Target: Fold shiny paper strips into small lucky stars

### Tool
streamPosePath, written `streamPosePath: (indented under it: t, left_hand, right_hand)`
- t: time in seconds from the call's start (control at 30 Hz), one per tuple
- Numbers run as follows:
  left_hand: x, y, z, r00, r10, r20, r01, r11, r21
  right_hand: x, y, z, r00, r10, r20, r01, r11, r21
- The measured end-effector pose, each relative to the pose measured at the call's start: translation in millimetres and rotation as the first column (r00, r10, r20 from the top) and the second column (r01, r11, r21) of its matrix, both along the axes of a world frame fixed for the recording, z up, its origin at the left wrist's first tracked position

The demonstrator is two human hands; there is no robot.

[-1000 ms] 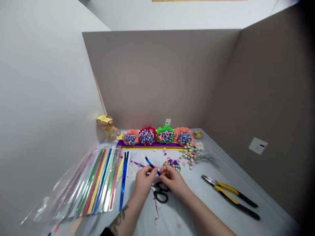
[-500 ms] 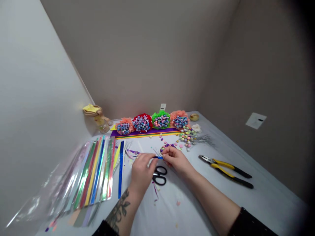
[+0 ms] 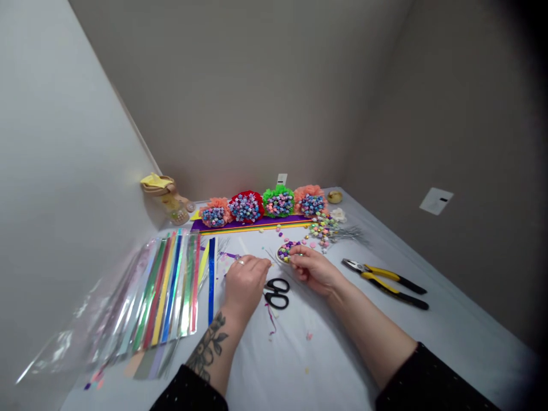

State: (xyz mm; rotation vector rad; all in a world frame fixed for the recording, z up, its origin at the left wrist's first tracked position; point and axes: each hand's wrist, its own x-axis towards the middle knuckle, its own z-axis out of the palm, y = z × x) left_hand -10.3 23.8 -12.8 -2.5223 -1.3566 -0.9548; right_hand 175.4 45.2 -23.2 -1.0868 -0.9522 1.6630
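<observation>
At the left of the desk [image 3: 274,365], a clear bag of coloured strips [image 3: 160,291] lies flat, slightly slanted. Just to its right, a loose blue strip [image 3: 211,285] rests lengthwise; it is narrow, shiny, flat and apparently uncreased.

The left hand [image 3: 245,285], palm down, is near the middle, its fingers drawn narrow; whether they grip anything cannot be told. The black scissors [image 3: 277,293] lie beside it, blades partly hidden by the hand.

Right of the scissors and farther back, a small dish [image 3: 278,259] holds folded paper stars [image 3: 284,252], chiefly purple, with pink and yellow-green among them. They appear small, puffy and piled loosely. The right hand [image 3: 317,271] is at the dish's edge, its fingers curled narrow; their contents, if any, cannot be made out.

Change noted: half a second ago a short blue piece spanned both hands. The hands are now apart and that piece is no longer discernible. In this inspector's judgement, two-handed handling of it has ceased, at least momentarily; its present place cannot be confirmed.

Farther right, yellow-and-black pliers [image 3: 367,272] lie untouched.
</observation>
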Motion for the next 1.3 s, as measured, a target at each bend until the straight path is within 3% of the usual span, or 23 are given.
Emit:
streamPosePath:
  t: [0.07,0.1,0.17,0.23,0.27,0.43,0.63,0.7,0.83,0.9,0.97,1.07,1.2,1.3]
  left_hand:
    - [-2,1,0.3,0.999,0.033,-0.011,-0.032,0.999,0.020]
    - [-3,1,0.7,0.999,0.040,-0.029,-0.039,0.999,0.025]
    - [-2,1,1.9,0.996,0.051,-0.075,-0.048,0.998,0.034]
    - [0,0,3.0,0.991,0.066,-0.113,-0.062,0.997,0.039]
    - [1,-1,3.1,0.989,0.072,-0.125,-0.068,0.997,0.043]
    - [3,-1,-0.4,0.985,0.055,-0.165,-0.044,0.997,0.069]
    - [6,-2,-1.9,0.984,0.062,-0.165,-0.047,0.994,0.097]
    - [8,-4,-1.6,0.983,0.103,-0.149,-0.088,0.991,0.103]
    - [11,-4,-4.8,0.991,0.120,-0.062,-0.118,0.992,0.046]
    - [11,-3,-7.2,0.993,0.112,0.027,-0.112,0.994,0.017]
    - [11,-2,-8.9,0.985,0.106,0.134,-0.107,0.994,0.000]
    - [12,-2,-9.3,0.951,0.105,0.290,-0.097,0.994,-0.042]
    - [18,-4,-8.3,0.838,0.197,0.509,-0.090,0.970,-0.227]
    - [22,-3,-8.3,0.652,0.330,0.683,0.030,0.888,-0.459]
  right_hand:
    - [2,-2,1.3,0.969,-0.130,0.209,0.080,0.970,0.229]
    - [1,-4,1.6,0.923,-0.210,0.323,0.071,0.916,0.395]
    - [-2,-9,1.4,0.788,-0.368,0.493,-0.076,0.737,0.672]
    - [-8,-14,0.0,0.658,-0.482,0.578,-0.256,0.579,0.774]
    - [-11,-16,-0.9,0.602,-0.524,0.603,-0.315,0.538,0.782]
    - [-22,-17,-3.6,0.376,-0.646,0.664,-0.417,0.522,0.744]
    - [-23,-16,-3.0,0.252,-0.749,0.612,-0.365,0.512,0.777]
    - [-23,-17,-3.8,0.288,-0.758,0.585,-0.300,0.509,0.807]
    - [-25,-19,-6.8,0.474,-0.711,0.520,-0.127,0.528,0.839]
    - [-28,-20,-8.2,0.529,-0.683,0.504,-0.073,0.555,0.828]
    - [-30,-21,-9.1,0.560,-0.647,0.517,-0.053,0.595,0.802]
    - [-34,-22,-8.8,0.653,-0.551,0.521,0.026,0.703,0.711]
    - [-41,-20,-5.7,0.888,-0.335,0.315,0.163,0.870,0.466]
    - [-45,-20,-4.2,0.971,-0.215,0.101,0.180,0.943,0.281]
